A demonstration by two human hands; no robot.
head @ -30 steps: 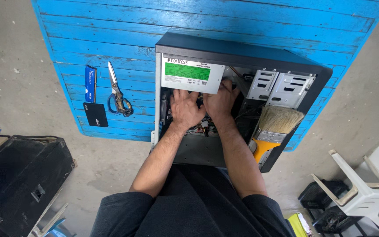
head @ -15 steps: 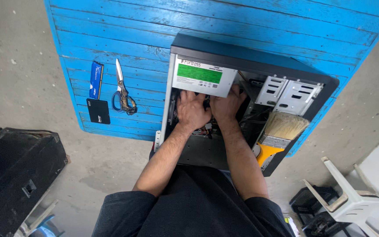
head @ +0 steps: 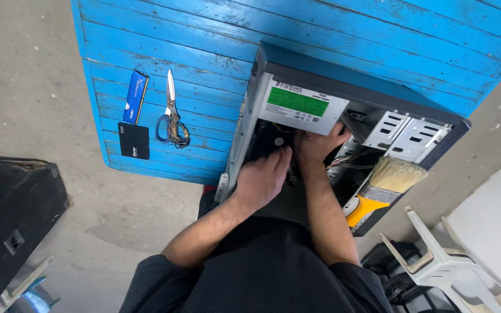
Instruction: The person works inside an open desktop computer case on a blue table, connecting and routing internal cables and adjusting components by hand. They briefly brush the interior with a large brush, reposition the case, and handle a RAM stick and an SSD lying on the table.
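An open dark computer case (head: 378, 95) lies on its side on a blue wooden table (head: 204, 52). Both hands reach into it, just below the grey power supply (head: 300, 104) with its green label. My left hand (head: 260, 179) rests knuckles up over the parts inside, fingers curled and partly hidden. My right hand (head: 317, 145) is tucked under the power supply's edge among loose cables (head: 346, 165); its fingertips are hidden, so what they hold is unclear.
A wide paintbrush (head: 381, 185) with a yellow handle lies in the case's right end. Scissors (head: 172, 113), a blue memory stick (head: 135, 97) and a small black drive (head: 134, 141) lie on the table's left. A black box (head: 10, 220) and a white plastic chair (head: 453, 266) stand on the floor.
The view has shifted, so the case sits further right in the picture. My left hand has slid slightly lower inside the case; my right hand stays under the power supply.
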